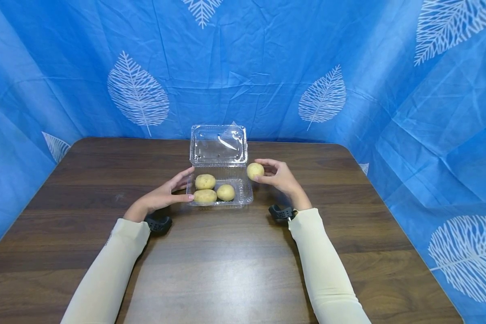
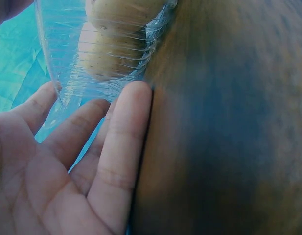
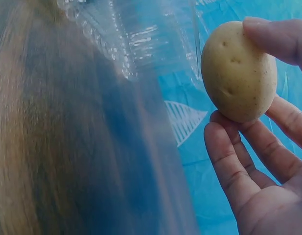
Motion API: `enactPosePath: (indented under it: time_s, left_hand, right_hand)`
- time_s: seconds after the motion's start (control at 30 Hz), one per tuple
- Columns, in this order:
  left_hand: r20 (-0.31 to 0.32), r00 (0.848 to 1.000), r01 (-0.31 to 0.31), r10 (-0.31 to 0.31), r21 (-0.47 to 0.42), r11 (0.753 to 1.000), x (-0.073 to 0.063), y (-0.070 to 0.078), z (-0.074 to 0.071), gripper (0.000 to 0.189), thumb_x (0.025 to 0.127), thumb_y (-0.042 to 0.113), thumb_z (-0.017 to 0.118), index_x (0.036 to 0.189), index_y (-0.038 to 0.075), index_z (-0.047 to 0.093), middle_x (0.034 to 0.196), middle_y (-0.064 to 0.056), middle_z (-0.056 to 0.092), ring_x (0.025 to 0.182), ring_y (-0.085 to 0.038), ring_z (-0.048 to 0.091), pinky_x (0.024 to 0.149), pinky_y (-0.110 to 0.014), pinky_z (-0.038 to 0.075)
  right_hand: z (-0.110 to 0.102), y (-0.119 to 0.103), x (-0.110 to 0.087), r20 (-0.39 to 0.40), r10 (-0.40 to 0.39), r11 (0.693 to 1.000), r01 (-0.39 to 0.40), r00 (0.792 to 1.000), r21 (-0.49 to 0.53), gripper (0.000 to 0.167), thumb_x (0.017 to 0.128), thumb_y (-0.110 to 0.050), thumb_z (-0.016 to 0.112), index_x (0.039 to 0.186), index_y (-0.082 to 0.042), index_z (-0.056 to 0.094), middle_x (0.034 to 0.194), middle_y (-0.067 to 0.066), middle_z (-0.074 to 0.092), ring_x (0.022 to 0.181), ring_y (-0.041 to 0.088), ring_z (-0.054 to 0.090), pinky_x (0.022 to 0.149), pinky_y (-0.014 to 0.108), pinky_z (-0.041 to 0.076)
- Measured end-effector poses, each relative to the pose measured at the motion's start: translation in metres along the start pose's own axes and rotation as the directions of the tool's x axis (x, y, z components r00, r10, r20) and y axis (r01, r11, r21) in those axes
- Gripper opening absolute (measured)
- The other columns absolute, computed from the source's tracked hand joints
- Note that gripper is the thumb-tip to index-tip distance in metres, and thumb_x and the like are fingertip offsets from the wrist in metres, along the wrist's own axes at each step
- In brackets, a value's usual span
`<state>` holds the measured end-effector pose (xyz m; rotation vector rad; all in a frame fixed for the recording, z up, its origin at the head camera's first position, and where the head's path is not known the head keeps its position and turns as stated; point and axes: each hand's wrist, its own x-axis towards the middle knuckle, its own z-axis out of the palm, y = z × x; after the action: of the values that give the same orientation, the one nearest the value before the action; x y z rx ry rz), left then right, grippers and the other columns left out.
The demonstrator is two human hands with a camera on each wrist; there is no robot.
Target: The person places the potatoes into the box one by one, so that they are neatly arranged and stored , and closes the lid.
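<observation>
A potato (image 1: 255, 171) is pinched between the thumb and fingers of my right hand (image 1: 281, 178), beside the right rim of a clear plastic clamshell container (image 1: 243, 189). In the right wrist view the held potato (image 3: 236, 73) shows small dimples. Three more potatoes lie inside the container: one at the back left (image 1: 205, 182), one at the front left (image 1: 204, 196) and one near the middle (image 1: 225, 192). At the container's left end rests my left hand (image 1: 162, 195), its thumb and fingers spread and nearly straight. The left wrist view shows its fingertips (image 2: 133, 95) right at the ribbed plastic wall.
The container's hinged lid (image 1: 218, 146) stands raised at the back. Everything sits on a dark wooden table (image 1: 227, 261). Behind and to the right hangs a blue curtain (image 1: 259, 67) with white leaf prints. A black band (image 1: 281, 213) circles each wrist.
</observation>
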<state>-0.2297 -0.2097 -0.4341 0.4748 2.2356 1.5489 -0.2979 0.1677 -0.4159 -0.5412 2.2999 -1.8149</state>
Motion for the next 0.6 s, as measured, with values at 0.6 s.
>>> enactPosePath:
  time_s: [0.6]
  left_hand:
    - [0.006,1.0,-0.005,0.005,-0.011,1.0,0.0,0.001,0.001,0.103,0.102,0.026,0.076,0.174,0.008,0.005,0.179,-0.027,0.007,0.161,-0.054,0.014,0.123,-0.075,0.021]
  right_hand:
    - [0.019,-0.019,0.002,0.032,-0.054,0.996,0.056,0.998,-0.075,0.052,0.089,0.006,0.082,0.138,0.014,0.064,0.128,0.03,0.07,0.104,0.022,0.072,0.094,0.027,0.06]
